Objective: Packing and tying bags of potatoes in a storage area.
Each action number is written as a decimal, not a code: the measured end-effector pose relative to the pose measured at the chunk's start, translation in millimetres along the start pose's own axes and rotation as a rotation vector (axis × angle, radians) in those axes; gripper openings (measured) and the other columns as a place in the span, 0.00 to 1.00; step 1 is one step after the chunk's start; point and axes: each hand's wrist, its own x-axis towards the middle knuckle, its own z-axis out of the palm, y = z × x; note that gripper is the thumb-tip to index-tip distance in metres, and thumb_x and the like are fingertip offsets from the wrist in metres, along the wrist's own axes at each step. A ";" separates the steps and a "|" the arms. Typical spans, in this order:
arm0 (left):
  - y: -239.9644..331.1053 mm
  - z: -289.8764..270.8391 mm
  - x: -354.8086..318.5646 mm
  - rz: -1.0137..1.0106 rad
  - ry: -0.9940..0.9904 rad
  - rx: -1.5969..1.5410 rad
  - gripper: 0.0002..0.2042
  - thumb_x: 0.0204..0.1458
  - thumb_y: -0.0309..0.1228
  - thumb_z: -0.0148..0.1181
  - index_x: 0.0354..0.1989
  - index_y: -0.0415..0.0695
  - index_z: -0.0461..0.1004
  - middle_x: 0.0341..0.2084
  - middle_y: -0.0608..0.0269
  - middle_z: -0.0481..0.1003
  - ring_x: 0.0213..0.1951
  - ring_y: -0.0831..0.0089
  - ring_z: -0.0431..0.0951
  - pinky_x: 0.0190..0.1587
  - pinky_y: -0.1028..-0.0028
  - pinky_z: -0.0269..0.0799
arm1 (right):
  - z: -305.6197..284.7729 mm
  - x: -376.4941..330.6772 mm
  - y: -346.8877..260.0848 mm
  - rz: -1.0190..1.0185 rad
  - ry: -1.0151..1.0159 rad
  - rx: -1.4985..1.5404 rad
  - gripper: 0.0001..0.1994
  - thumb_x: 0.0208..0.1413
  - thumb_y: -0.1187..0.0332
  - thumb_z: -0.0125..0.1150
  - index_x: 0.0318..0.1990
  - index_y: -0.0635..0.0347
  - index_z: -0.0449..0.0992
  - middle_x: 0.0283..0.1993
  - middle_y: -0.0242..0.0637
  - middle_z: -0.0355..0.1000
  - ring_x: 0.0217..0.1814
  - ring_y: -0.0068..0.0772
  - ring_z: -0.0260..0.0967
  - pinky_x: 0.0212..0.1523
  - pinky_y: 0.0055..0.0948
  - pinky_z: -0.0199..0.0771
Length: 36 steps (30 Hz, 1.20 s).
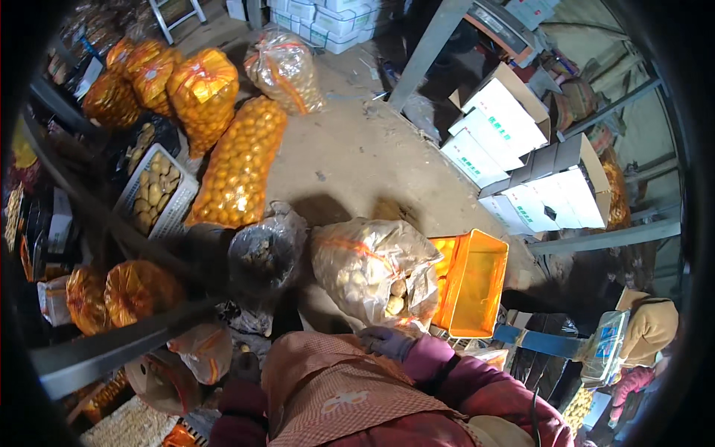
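A large clear plastic bag (350,257) of potatoes stands right in front of me, with a few potatoes (396,296) showing at its torn or open side. My right hand (386,343), in a grey-purple glove, rests low between the bag's near edge and my checked apron (320,365); its fingers are too unclear to read. My left hand (246,366), in a dark glove, hangs at the apron's left side in shadow, its fingers hidden. Beside the bag on the right is an orange plastic crate (488,283). A plastic-lined bin (261,257) with scraps inside stands to its left.
Orange mesh sacks of potatoes (238,164) lie and stand at the left, next to a white crate (186,195) of potatoes. White cartons (499,127) are stacked at the right by metal posts (428,56). Another person's sleeve (633,384) shows at the lower right.
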 end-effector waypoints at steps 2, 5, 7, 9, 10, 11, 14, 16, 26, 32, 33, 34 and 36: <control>29.6 -10.0 34.7 0.038 -0.024 0.016 0.18 0.52 0.42 0.53 0.39 0.38 0.73 0.33 0.49 0.76 0.39 0.58 0.76 0.41 0.65 0.69 | -1.0 -5.2 -24.6 -0.204 0.118 0.086 0.22 0.58 0.58 0.53 0.57 0.56 0.64 0.46 0.34 0.70 0.46 0.23 0.67 0.47 0.24 0.68; 44.6 -13.8 102.8 0.132 -0.100 0.092 0.17 0.51 0.41 0.53 0.39 0.38 0.73 0.33 0.50 0.76 0.40 0.57 0.76 0.42 0.65 0.69 | 8.4 -3.3 -60.0 -0.245 0.117 0.123 0.20 0.59 0.63 0.53 0.56 0.61 0.65 0.49 0.36 0.69 0.50 0.25 0.66 0.51 0.25 0.66; 35.4 -15.2 145.6 0.157 -0.163 0.152 0.17 0.51 0.41 0.53 0.40 0.39 0.73 0.34 0.50 0.76 0.40 0.57 0.75 0.42 0.65 0.69 | 24.3 3.3 -80.9 -0.113 0.041 0.240 0.18 0.59 0.65 0.52 0.55 0.64 0.65 0.48 0.37 0.70 0.50 0.25 0.66 0.51 0.24 0.66; 24.3 -17.7 188.3 0.143 -0.192 0.152 0.17 0.51 0.41 0.53 0.40 0.39 0.73 0.34 0.51 0.76 0.41 0.57 0.75 0.42 0.65 0.69 | 32.8 14.1 -103.1 0.032 0.056 0.411 0.16 0.59 0.69 0.51 0.52 0.66 0.67 0.44 0.38 0.72 0.46 0.23 0.68 0.47 0.22 0.69; 18.5 -20.4 208.4 0.122 -0.197 0.142 0.17 0.51 0.40 0.53 0.40 0.39 0.73 0.35 0.51 0.76 0.41 0.57 0.75 0.43 0.65 0.69 | 42.2 28.0 -113.2 0.008 0.037 0.336 0.15 0.58 0.70 0.52 0.52 0.66 0.67 0.43 0.37 0.72 0.45 0.22 0.68 0.46 0.22 0.69; 12.0 -23.0 225.4 0.098 -0.190 0.133 0.17 0.51 0.40 0.53 0.41 0.39 0.73 0.35 0.51 0.76 0.41 0.56 0.75 0.43 0.65 0.69 | 48.3 39.6 -121.8 -0.027 0.040 0.267 0.15 0.58 0.70 0.52 0.51 0.66 0.67 0.43 0.37 0.73 0.44 0.22 0.69 0.45 0.22 0.69; -1.8 -25.4 271.1 -0.045 -0.104 0.168 0.16 0.51 0.40 0.54 0.42 0.40 0.73 0.35 0.52 0.76 0.41 0.56 0.75 0.43 0.65 0.69 | 59.5 74.9 -136.6 -0.028 0.079 0.215 0.14 0.56 0.73 0.53 0.50 0.67 0.69 0.43 0.37 0.72 0.45 0.23 0.68 0.45 0.22 0.69; -10.9 -19.4 301.7 -0.187 -0.091 -0.057 0.20 0.50 0.44 0.54 0.40 0.39 0.72 0.34 0.50 0.76 0.39 0.60 0.76 0.42 0.68 0.69 | 65.4 96.9 -133.9 -0.134 0.097 -0.009 0.14 0.55 0.74 0.53 0.49 0.67 0.69 0.43 0.37 0.72 0.45 0.23 0.68 0.46 0.22 0.68; -160.4 59.4 405.2 -0.314 0.310 -0.677 0.12 0.52 0.39 0.51 0.37 0.44 0.71 0.31 0.63 0.73 0.36 0.76 0.72 0.36 0.73 0.68 | 93.9 168.2 -72.6 0.681 0.109 0.588 0.15 0.56 0.66 0.55 0.50 0.62 0.70 0.37 0.33 0.72 0.34 0.24 0.68 0.35 0.23 0.69; -228.7 112.6 463.6 -0.471 0.300 -0.851 0.04 0.53 0.31 0.51 0.35 0.48 0.70 0.28 0.68 0.71 0.34 0.78 0.70 0.32 0.74 0.67 | 78.2 207.0 -76.0 0.908 0.232 0.603 0.17 0.52 0.63 0.60 0.46 0.62 0.70 0.37 0.35 0.71 0.37 0.29 0.70 0.38 0.32 0.72; -238.4 120.0 472.2 -0.519 0.276 -0.841 0.05 0.53 0.31 0.52 0.36 0.47 0.70 0.29 0.67 0.71 0.34 0.77 0.70 0.32 0.74 0.67 | 77.6 212.2 -76.4 0.926 0.239 0.598 0.17 0.52 0.63 0.60 0.46 0.62 0.70 0.37 0.35 0.71 0.39 0.30 0.70 0.39 0.33 0.72; -248.3 126.6 481.5 -0.566 0.248 -0.832 0.06 0.52 0.31 0.53 0.37 0.47 0.70 0.29 0.66 0.71 0.33 0.76 0.71 0.32 0.74 0.67 | 78.6 218.1 -75.3 0.938 0.246 0.592 0.17 0.52 0.62 0.61 0.46 0.62 0.70 0.38 0.35 0.71 0.40 0.31 0.70 0.39 0.33 0.72; -269.3 137.4 501.1 -0.656 0.182 -0.829 0.08 0.52 0.31 0.54 0.40 0.47 0.70 0.31 0.64 0.72 0.33 0.75 0.72 0.31 0.74 0.68 | 80.6 226.5 -71.5 0.861 0.207 0.674 0.15 0.54 0.62 0.57 0.45 0.62 0.70 0.35 0.34 0.69 0.36 0.30 0.67 0.37 0.32 0.70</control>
